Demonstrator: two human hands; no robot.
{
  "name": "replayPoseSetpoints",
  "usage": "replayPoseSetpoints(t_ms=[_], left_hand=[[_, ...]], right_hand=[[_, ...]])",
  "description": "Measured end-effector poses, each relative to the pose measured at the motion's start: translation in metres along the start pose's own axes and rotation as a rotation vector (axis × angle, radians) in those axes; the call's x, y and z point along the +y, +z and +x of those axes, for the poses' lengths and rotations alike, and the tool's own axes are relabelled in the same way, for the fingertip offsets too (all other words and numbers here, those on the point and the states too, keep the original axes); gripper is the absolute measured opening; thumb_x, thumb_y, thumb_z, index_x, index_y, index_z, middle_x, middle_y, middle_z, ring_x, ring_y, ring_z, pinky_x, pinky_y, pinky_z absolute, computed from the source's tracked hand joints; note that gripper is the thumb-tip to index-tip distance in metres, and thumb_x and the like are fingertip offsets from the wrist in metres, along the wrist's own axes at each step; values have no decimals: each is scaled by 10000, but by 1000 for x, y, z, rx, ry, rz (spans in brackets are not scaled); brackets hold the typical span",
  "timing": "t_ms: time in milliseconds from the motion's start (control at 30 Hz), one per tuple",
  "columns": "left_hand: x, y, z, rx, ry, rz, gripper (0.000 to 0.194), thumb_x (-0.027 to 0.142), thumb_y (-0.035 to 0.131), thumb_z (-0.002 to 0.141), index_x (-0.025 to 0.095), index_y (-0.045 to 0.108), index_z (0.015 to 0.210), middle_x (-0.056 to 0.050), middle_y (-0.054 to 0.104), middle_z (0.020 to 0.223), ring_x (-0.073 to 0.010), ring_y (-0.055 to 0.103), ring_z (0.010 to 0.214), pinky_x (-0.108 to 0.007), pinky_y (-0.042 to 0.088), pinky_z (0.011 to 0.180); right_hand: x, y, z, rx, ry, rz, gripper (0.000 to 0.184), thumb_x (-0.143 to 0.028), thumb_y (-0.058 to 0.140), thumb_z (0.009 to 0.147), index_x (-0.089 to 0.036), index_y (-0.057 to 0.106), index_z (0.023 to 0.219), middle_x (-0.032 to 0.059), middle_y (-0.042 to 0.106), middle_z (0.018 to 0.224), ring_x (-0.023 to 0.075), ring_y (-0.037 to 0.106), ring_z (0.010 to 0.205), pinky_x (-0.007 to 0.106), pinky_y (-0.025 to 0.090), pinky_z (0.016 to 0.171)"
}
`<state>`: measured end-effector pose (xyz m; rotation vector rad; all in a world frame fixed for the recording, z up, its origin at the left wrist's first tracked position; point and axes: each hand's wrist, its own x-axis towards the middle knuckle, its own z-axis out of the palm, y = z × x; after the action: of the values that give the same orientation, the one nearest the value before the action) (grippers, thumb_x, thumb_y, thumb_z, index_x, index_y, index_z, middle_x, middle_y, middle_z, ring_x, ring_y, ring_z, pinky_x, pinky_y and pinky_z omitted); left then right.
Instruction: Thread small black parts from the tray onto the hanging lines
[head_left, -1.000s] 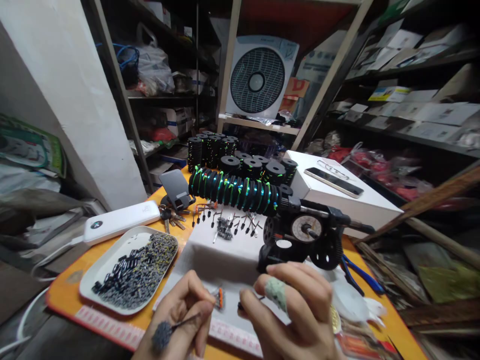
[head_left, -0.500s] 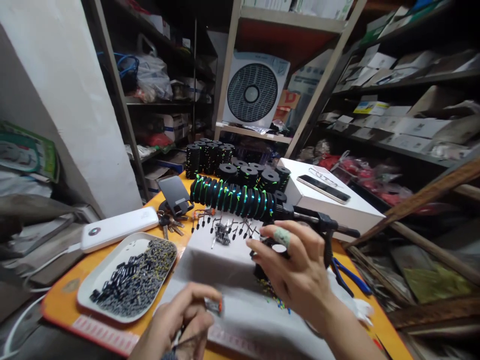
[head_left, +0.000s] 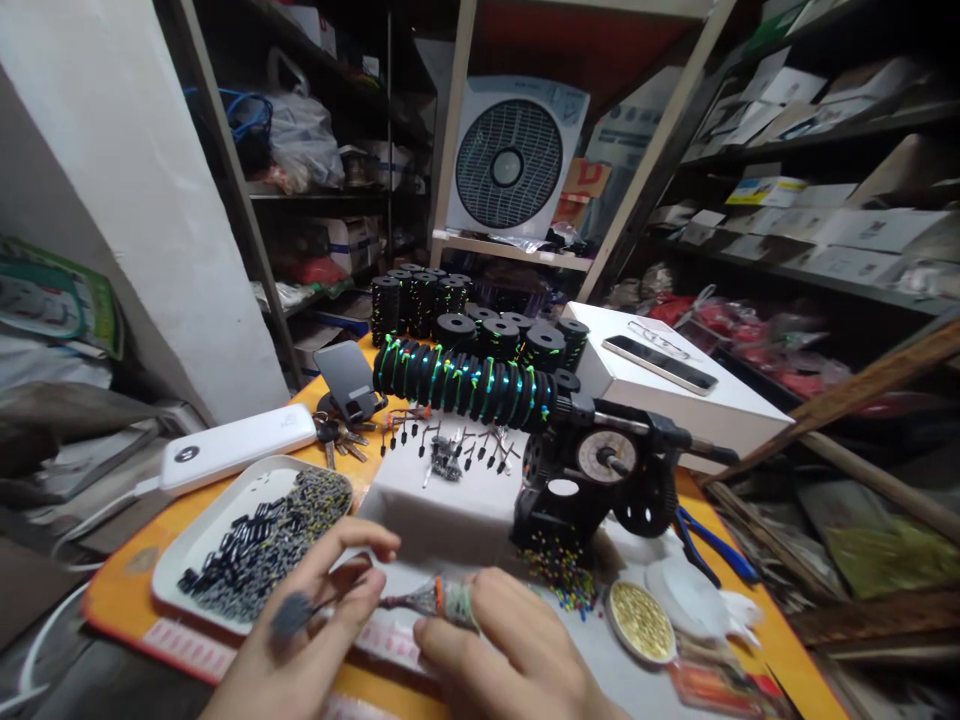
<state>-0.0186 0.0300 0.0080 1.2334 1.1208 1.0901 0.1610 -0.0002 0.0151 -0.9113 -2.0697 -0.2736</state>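
Note:
At the near table edge, my left hand [head_left: 322,620] pinches a thin dark stick-like piece between thumb and fingers. A blurred grey plug-like end [head_left: 292,614] of it shows at the palm. My right hand [head_left: 502,640], with pale green tape round a finger, is closed just right of it, at a tapered greyish piece with an orange band [head_left: 435,594] that spans between the hands. Its far end is hidden. Beyond stands a black winding device [head_left: 577,470] carrying a row of black foam spools [head_left: 465,385] wound with green line. Small black-tipped pieces hang below the spools.
To the left is a white tray [head_left: 169,580] of small black and grey parts, with a white power bank [head_left: 240,450], keys [head_left: 345,440] and a phone stand [head_left: 346,380] behind. On the right are coloured beads [head_left: 562,570], a dish of gold bits [head_left: 641,620], blue pliers [head_left: 716,550] and a white box [head_left: 660,400].
My right hand has come down and left from in front of the winding device to beside my left hand. The device's dial, the beads and the gold-bit dish now show.

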Motion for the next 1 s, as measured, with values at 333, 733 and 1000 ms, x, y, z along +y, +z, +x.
replayPoseSetpoints(t_ms=[333,733,1000], left_hand=[[-6,4,-3,-299,-77,-136,215,469,625,910,257,653,888,8,599,894,-143,487,699,-226,415,643],[-13,23,-12,-244,-269,-494,295,491,760,802,205,692,826,32,565,757,-73,429,596,-190,320,549],[-8,30,-18,-220,-341,-470,317,522,824,704,283,764,903,34,650,739,-119,539,673,-207,426,635]], right_hand=[[6,-13,0,-14,319,280,153,-57,520,879,-164,623,848,-10,511,630,126,508,593,251,387,555],[4,-14,-5,-64,513,326,134,-159,583,914,-210,692,853,-1,627,672,127,559,569,275,434,570],[5,-12,1,10,543,392,133,-174,668,870,-192,783,804,9,617,577,116,487,503,237,399,470]])
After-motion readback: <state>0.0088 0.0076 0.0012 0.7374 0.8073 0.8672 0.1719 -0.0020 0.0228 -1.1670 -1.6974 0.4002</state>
